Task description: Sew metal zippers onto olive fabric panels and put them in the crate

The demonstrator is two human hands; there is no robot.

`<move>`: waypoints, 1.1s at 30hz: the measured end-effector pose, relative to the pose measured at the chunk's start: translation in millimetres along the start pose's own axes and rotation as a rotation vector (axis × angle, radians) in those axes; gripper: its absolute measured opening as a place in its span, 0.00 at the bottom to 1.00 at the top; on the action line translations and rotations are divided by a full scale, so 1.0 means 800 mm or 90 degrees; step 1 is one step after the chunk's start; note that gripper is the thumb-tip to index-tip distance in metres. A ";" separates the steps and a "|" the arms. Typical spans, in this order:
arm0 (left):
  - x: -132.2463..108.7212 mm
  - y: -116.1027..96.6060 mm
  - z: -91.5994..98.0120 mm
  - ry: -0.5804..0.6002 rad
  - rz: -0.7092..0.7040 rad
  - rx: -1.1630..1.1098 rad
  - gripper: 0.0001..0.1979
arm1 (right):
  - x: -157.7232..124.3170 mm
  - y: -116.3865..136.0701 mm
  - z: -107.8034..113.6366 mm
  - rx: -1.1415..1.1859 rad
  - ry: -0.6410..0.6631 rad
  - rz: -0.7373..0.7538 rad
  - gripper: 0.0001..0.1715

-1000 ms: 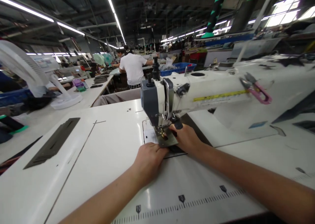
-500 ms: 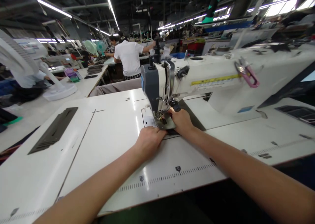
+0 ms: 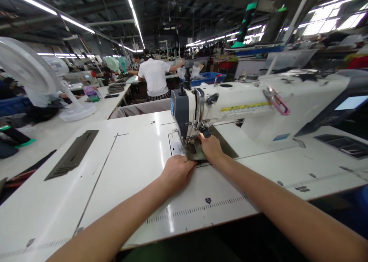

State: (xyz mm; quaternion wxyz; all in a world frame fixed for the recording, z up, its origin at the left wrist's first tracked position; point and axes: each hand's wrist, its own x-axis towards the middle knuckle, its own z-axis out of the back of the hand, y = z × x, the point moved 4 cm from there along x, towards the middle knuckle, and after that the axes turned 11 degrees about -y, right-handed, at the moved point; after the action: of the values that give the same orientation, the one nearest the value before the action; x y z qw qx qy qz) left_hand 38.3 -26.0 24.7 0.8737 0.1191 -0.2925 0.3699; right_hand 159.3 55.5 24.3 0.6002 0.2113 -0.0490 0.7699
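A white and grey sewing machine [image 3: 230, 101] stands on a white table [image 3: 129, 166]. A small dark grey fabric piece [image 3: 198, 154] lies under the needle and presser foot [image 3: 190, 141]. My left hand [image 3: 176, 172] presses down on the near left edge of that piece with its fingers curled. My right hand [image 3: 211, 147] rests on the fabric's right side, next to the foot, fingertips pinching or holding it flat.
Pink thread snips [image 3: 277, 101] lie on the machine arm. A stack of dark fabric strips [image 3: 73, 154] sits at the table's left. A white fan [image 3: 34, 81] stands on the neighbouring table. A person in a white shirt [image 3: 155, 78] works further back. A ruler scale [image 3: 207, 206] runs along the table's near edge.
Both hands stay at the presser foot on the fabric. The camera has pulled back and tilted, so more of the table's near edge and the machine's right end shows.
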 end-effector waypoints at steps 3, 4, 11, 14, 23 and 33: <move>-0.012 -0.002 0.017 -0.027 0.032 -0.003 0.07 | -0.025 -0.006 0.012 0.072 -0.040 0.097 0.10; -0.016 -0.001 0.022 -0.041 0.060 -0.001 0.07 | -0.036 -0.007 0.016 0.101 -0.052 0.140 0.09; -0.020 0.000 0.022 -0.014 0.019 -0.045 0.15 | -0.098 0.001 0.031 0.311 -0.103 0.399 0.14; -0.015 -0.007 0.020 0.022 -0.074 -0.044 0.14 | -0.098 0.001 0.032 0.318 -0.099 0.383 0.13; 0.001 -0.004 0.019 0.011 -0.116 -0.009 0.16 | -0.087 -0.001 0.028 0.345 -0.059 0.357 0.10; 0.009 0.018 0.001 -0.026 -0.129 0.033 0.18 | -0.064 -0.005 0.024 0.362 -0.036 0.351 0.11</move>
State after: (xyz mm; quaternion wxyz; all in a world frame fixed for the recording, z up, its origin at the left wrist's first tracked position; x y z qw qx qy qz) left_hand 31.3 -12.4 29.4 0.8971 0.1783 -0.2872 0.2845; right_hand 177.9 4.2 21.4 0.2868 0.3693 0.0949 0.8788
